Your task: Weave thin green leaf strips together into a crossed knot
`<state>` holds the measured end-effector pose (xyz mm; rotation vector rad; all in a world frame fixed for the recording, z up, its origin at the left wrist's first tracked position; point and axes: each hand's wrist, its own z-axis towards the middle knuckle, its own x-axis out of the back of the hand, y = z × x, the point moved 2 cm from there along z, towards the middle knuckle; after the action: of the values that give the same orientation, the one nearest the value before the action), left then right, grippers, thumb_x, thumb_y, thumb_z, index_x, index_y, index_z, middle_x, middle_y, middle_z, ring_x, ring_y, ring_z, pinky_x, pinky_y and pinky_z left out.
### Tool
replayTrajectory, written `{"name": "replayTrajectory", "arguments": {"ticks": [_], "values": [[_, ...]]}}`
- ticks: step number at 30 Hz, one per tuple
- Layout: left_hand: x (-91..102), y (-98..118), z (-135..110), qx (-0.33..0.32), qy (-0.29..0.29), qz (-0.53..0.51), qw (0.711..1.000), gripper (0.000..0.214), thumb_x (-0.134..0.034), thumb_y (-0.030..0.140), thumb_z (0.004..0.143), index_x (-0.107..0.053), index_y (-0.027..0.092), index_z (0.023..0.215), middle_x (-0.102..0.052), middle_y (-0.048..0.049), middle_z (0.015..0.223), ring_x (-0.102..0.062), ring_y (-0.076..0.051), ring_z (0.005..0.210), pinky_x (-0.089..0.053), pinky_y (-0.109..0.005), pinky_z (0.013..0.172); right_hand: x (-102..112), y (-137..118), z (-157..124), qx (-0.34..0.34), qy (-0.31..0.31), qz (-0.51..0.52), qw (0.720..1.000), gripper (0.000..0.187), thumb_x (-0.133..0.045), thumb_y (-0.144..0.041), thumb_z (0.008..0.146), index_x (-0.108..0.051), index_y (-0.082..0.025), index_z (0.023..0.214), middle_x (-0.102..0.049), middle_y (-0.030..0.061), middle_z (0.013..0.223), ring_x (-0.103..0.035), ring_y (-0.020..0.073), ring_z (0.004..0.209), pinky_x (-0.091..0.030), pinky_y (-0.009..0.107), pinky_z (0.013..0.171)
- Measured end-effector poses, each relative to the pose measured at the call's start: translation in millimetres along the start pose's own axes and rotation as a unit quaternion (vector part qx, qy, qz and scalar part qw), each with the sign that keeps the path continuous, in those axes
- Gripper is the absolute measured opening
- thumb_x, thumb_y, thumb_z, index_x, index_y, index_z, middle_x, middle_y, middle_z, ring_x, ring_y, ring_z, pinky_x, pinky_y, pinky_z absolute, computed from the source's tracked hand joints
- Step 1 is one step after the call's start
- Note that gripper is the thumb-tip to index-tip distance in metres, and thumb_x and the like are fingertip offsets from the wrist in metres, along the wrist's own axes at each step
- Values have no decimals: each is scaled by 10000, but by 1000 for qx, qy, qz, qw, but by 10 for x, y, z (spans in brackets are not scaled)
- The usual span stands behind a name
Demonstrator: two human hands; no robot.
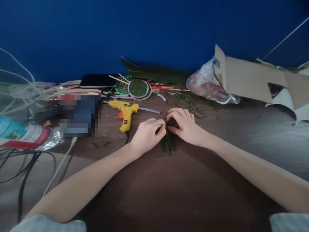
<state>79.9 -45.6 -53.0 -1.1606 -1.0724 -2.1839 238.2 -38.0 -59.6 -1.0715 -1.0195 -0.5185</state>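
A small dark green bundle of leaf strips [168, 145] hangs between my two hands just above or on the dark table, its frayed lower end fanned toward me. My left hand [149, 132] pinches its top with thumb and forefinger. From the other side my right hand [183, 125] curls its fingers and thumb around the upper part; the exact grip is partly hidden. Beyond my left hand lies a yellow glue gun [126, 112] on its side, an orange light lit and a pale glue stick [149, 110] poking from its back.
A pixelated phone-like device [79, 116] with a white cable lies at left, near a labelled bottle [26, 132]. Along the blue wall are a dark phone [98, 81], round green pieces [138, 88], long leaves [156, 74], a plastic bag [205, 83] and a cardboard box [251, 75].
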Motion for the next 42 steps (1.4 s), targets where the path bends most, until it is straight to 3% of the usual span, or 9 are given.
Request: {"name": "replayTrajectory", "arguments": {"ticks": [13,23,33,42], "values": [[10,-9,-6,-2,8,15,1000,199,-426,121,813,-555,165,669,-543,3,603,-537,-137,601,-401,-241,578,-3,-7,-13,1,41,25,999,150,-535,-198,779,-462,-239,904,-458,83,1174,-403,281,1099,-367,461,840],[7,-13,-14,6,-1,-3,1000,185,-441,115,815,-590,151,713,-604,-23,667,-576,-156,655,-428,-252,615,15,-39,-51,94,87,32,991,97,-525,-134,794,-477,-216,814,-589,43,864,-508,212,890,-385,362,790],[3,-37,-11,17,-21,-3,1000,201,-424,155,860,-603,156,771,-618,-25,712,-588,-163,693,-440,-265,645,17,-36,-58,182,115,66,974,125,-493,-80,770,-511,-200,798,-619,35,815,-536,184,819,-398,327,746],[-1,-14,-22,22,-23,-30,999,43,-527,158,783,-568,156,795,-615,-25,769,-581,-163,723,-460,-275,665,87,-51,-84,142,124,104,977,223,-481,-35,695,-508,-197,846,-619,12,787,-566,154,761,-421,298,729]]}}
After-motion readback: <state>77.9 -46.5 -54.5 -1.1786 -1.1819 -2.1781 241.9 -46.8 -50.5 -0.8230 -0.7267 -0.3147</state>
